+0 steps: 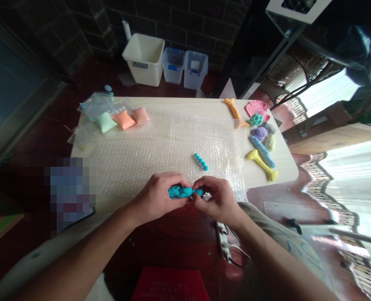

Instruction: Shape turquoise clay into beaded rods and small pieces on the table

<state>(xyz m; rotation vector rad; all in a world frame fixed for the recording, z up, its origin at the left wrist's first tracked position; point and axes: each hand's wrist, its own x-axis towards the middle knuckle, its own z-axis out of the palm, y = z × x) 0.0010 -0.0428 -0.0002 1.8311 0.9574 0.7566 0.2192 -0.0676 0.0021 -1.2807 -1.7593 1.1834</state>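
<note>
A lump of teal modelling clay (179, 192) is held between my two hands at the table's near edge. My left hand (160, 195) wraps around its thicker left part. With thumb and fingers, my right hand (215, 197) pinches the narrow right end. Just beyond the hands, a short row of small teal clay balls (200, 161) lies on the bubble wrap (169, 138), the balls touching one another in a slanting line.
Packets of green, orange and pink clay (124, 120) lie at the far left. Shaped clay pieces, among them a yellow bone (262, 164) and a blue stick (262, 151), line the right side. Bins (146, 58) stand beyond the table; a power strip (224, 242) is below.
</note>
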